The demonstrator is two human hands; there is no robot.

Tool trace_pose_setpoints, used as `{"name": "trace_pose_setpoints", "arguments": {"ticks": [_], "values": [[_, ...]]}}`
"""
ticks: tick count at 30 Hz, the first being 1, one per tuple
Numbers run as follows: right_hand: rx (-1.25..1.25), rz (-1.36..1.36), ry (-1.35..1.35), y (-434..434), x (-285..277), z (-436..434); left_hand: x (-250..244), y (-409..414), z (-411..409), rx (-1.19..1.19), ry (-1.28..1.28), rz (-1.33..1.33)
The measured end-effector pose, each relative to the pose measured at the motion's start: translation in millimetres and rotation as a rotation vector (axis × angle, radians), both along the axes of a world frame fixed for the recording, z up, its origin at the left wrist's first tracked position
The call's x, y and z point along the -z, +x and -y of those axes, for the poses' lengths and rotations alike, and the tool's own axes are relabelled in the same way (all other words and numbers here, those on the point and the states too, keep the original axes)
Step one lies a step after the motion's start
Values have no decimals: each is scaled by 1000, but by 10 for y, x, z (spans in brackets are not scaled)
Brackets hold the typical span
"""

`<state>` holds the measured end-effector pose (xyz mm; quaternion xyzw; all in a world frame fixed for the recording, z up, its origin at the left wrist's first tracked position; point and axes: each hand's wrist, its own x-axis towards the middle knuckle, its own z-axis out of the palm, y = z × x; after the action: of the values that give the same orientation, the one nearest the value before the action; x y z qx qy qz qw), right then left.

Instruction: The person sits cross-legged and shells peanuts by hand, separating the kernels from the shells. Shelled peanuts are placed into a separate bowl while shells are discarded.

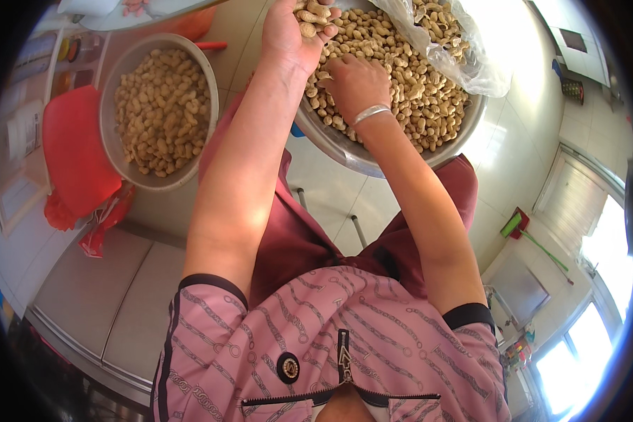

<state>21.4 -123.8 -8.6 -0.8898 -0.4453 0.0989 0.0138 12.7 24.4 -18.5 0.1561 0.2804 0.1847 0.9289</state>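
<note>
My left hand point(290, 39) is palm up at the top of the view, its fingers curled around several unshelled peanuts point(312, 18). Just beside it, my right hand point(360, 84), with a silver bangle point(370, 113) at the wrist, reaches palm down into a wide metal basin point(343, 154). Its fingertips touch the heap of unshelled peanuts point(427, 113); whether they pinch one is hard to see. A clear plastic bag point(427, 42) with more peanuts inside lies over the basin's far right side.
Left of my knees stands a second metal basin point(213, 113) of peanuts point(161, 111). Beside it are a red plastic seat point(76, 153), red plastic bags point(105, 216) and a shelf with jars point(79, 50). A green broom point(514, 224) leans far right, near bright windows.
</note>
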Motion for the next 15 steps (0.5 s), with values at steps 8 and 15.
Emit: {"name": "trace_pose_setpoints", "arguments": {"ticks": [8,15], "values": [[274,-661,317,178,-135,171,-14,-12,63,26,15,-53],[758,-1573,903,84,-374,1002,-109,-356,506,263,44,-58]]}}
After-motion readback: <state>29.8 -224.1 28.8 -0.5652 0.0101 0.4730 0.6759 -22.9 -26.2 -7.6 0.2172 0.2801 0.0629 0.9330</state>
